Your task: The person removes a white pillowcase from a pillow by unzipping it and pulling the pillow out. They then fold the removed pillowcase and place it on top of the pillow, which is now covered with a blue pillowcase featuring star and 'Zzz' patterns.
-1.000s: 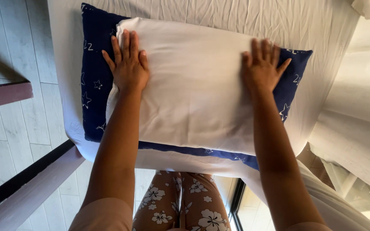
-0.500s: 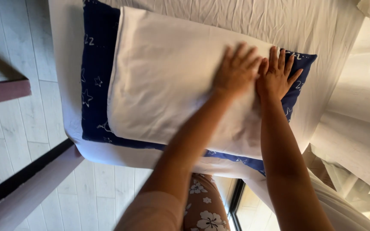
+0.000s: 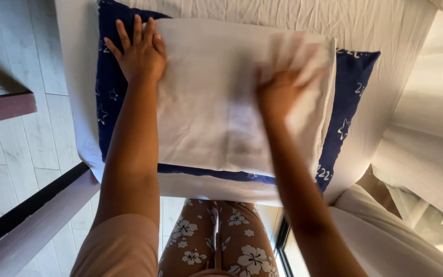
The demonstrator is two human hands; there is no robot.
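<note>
My left hand (image 3: 138, 51) lies flat with fingers spread wide on the upper left corner of the plump white fabric pillow (image 3: 226, 102), palm down, gripping nothing; the fingertips reach over the pillow's edge toward the dark blue pillow with white star print (image 3: 109, 87) beneath it. My right hand (image 3: 285, 77) is on the right part of the same white pillow, open as far as I can make out, but it is smeared with motion blur, so I cannot tell exactly how the fingers are set or whether they press down.

The white pillow sits on top of the blue one, covering most of it; the blue shows as a band along the left side, a thin strip along the near edge and a wider corner on the right. Both lie on the bed with a creased white sheet (image 3: 385, 51), close to its near edge. My legs in beige trousers with white flowers (image 3: 221, 241) stand just before that edge. Pale wood-plank floor (image 3: 6, 154) runs to the left, with a mauve beam (image 3: 32, 225) crossing the lower left corner.
</note>
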